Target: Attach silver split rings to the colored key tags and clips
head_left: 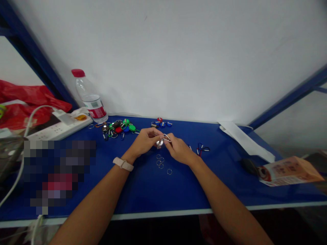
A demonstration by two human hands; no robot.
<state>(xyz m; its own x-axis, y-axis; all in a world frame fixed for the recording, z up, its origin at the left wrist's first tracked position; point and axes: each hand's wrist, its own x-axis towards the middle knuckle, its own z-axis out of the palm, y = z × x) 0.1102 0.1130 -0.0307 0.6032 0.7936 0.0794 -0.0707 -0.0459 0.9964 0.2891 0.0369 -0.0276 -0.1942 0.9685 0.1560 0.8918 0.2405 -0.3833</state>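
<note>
My left hand (143,143) and my right hand (178,149) meet above the middle of the blue table (158,190). Their fingertips pinch a small silver metal tag (159,143), and a thin metal ring (167,137) shows at its upper right. Fingers hide part of both pieces. Several loose split rings (159,161) lie just below my hands, with another split ring (169,172) to their right. A beige band (123,164) circles my left wrist.
Behind my hands lie a heap of coloured key tags and carabiners (117,128) and a small group of blue tags (162,124). Dark carabiners (201,149) lie to the right. A water bottle (89,97), power strip (60,126), white paper (245,141) and printed carton (288,172) sit around the table.
</note>
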